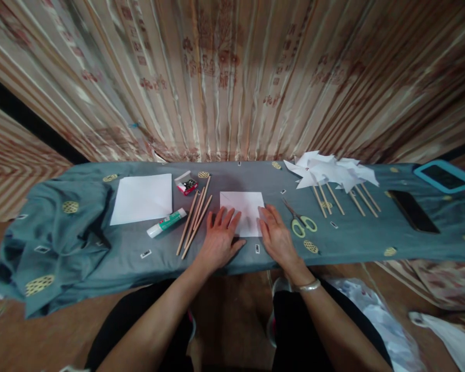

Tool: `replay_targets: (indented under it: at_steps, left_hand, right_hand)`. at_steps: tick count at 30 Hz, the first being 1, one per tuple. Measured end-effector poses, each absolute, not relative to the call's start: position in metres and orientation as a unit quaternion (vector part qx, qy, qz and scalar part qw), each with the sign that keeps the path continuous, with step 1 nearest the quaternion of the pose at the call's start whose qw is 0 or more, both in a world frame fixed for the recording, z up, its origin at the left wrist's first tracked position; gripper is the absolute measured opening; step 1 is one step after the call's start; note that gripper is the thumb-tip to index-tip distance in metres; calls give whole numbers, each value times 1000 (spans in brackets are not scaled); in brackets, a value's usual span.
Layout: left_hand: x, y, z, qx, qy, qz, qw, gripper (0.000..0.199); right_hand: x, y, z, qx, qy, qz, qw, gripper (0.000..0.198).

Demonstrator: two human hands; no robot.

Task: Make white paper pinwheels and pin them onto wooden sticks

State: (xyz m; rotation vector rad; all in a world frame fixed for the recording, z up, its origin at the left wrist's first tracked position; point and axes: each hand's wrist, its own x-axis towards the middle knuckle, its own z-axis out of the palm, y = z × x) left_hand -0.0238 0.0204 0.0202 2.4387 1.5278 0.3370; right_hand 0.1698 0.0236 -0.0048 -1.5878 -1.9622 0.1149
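A square sheet of white paper (pixel 243 203) lies flat on the cloth in front of me, with faint crease lines on it. My left hand (pixel 221 238) rests on its lower left part, fingers spread and flat. My right hand (pixel 276 235) lies along the paper's right edge, fingers stretched out and touching it, with a bracelet on that wrist. Just right of that hand are scissors (pixel 300 219) with light green handles, blades pointing away. Several wooden sticks (pixel 196 217) lie left of my left hand.
A stack of white paper (pixel 143 199), a glue stick (pixel 166 222) and an opened small red box (pixel 186 184) sit on the left. White paper pinwheels (pixel 333 171) on sticks lie at the right, near a dark phone (pixel 413 211) and a blue-framed device (pixel 445 175). Bunched cloth (pixel 62 237) covers the left end.
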Motion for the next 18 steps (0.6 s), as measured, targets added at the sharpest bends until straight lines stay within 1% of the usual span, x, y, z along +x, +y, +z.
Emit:
replay_targets:
  at_steps: [8,18]
  left_hand:
    - [-17,22,21,853,494,122,120,57]
    - [-1,27,30,862,465,125,162,45]
  right_hand:
    - [176,24,6,-584,-742,46,328,40]
    - [214,33,10,-642,-691,12,332,37]
